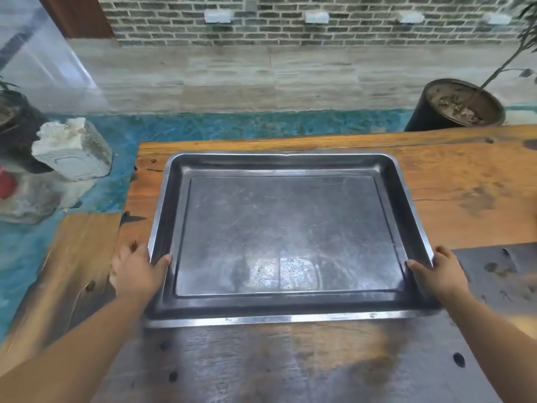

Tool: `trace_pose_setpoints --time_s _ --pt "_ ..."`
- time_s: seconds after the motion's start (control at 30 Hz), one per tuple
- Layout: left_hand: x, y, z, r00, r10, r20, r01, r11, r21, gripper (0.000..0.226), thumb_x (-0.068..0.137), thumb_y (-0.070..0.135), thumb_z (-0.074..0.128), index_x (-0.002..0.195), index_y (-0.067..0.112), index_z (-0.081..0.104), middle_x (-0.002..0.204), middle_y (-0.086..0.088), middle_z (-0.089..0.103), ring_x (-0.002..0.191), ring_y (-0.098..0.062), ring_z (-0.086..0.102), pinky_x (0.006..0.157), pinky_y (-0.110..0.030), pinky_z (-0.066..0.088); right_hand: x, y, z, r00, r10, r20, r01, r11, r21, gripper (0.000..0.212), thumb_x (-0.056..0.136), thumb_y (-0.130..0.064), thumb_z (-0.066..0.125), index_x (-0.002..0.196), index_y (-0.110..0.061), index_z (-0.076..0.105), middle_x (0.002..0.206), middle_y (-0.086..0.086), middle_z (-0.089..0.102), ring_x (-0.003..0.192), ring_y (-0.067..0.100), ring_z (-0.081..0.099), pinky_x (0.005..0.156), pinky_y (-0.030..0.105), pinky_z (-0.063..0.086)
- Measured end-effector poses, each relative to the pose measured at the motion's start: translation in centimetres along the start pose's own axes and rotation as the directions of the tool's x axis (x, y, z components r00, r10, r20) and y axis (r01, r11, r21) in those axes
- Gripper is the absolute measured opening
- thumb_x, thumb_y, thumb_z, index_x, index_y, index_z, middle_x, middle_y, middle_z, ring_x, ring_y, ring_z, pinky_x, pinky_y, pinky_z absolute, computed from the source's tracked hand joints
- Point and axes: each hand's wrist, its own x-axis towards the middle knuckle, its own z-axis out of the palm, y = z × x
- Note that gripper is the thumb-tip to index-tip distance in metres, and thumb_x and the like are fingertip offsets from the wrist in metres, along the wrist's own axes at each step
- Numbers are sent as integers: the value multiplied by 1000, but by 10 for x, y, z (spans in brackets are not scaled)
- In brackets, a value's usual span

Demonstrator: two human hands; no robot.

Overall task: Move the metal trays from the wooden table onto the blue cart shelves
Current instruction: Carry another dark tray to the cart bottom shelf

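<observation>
One metal tray (pixel 284 228) lies on the wooden table (pixel 465 193), near its left end; whether it rests fully on the wood or is slightly raised is hard to tell. Two hands hold it, one at each side near the front corners. The left hand (pixel 136 270) grips the left rim, thumb (pixel 164 261) hooked inside and fingers curled outside. The right hand (pixel 438 271) grips the right rim the same way. Beyond the tray's far right corner stands one black plant pot (pixel 456 106); off its far left corner sits one pale stone block (pixel 74 149).
</observation>
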Motion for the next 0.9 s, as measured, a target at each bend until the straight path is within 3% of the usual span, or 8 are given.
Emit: trace_pose_setpoints --time_s 0.13,0.27,0.37,0.5,0.57,0.63,0.73,0.9 --pt "-4 0 -34 998 14 68 -5 992 -128 39 85 23 72 119 9 60 109 -22 68 100 -43 62 85 -45 49 -21 -11 -28 996 30 83 -36 996 79 27 84 -27 72 101 -8 63 105 18 65 92 37 62 75 40 46" --pt "-22 3 -85 998 -11 60 24 974 -226 42 85 17 73 123 6 59 104 -24 70 89 -39 63 72 -36 40 -45 -31 -74 997 27 68 -38 984 176 17 82 -22 75 89 -12 64 88 16 68 78 31 62 72 38 49" --pt "-36 6 -135 1000 11 20 -6 969 -248 32 84 18 74 112 7 63 103 -20 71 82 -30 58 74 -35 40 -58 -50 -111 999 18 44 -28 968 248 15 82 -19 75 87 -7 68 81 14 69 74 27 64 69 34 47" --pt "-58 13 -215 999 34 -28 -39 978 -207 26 84 26 73 105 14 64 104 -14 70 95 -35 63 78 -37 45 -85 -83 -169 999 -33 -3 32 947 318 14 81 -11 76 83 -3 65 81 15 65 57 17 52 60 30 41" --pt "-73 16 -250 998 40 -48 -50 972 -231 25 83 24 74 102 10 65 104 -16 70 96 -35 64 78 -37 47 -102 -98 -200 998 -66 -11 66 938 340 15 82 -10 76 86 0 64 85 19 66 60 22 56 57 29 41" --pt "-90 19 -281 996 46 -79 -65 963 -262 26 82 20 75 102 6 66 104 -19 70 94 -35 65 76 -37 47 -122 -110 -231 996 -89 -5 84 924 372 17 83 -10 74 90 0 63 89 21 67 73 30 62 67 32 46" --pt "-119 24 -321 992 57 -113 -90 945 -314 28 82 16 75 105 4 66 102 -19 71 91 -35 66 82 -40 50 -148 -118 -276 994 -107 -27 108 900 422 17 84 -8 74 91 4 63 83 21 67 73 33 64 68 36 49" --pt "-163 24 -363 978 79 -193 -146 921 -361 26 80 12 77 102 5 67 99 -19 71 90 -35 67 86 -44 53 -179 -117 -337 980 -166 -113 199 878 435 13 80 -8 77 76 -5 65 67 10 67 60 23 64 50 24 44"
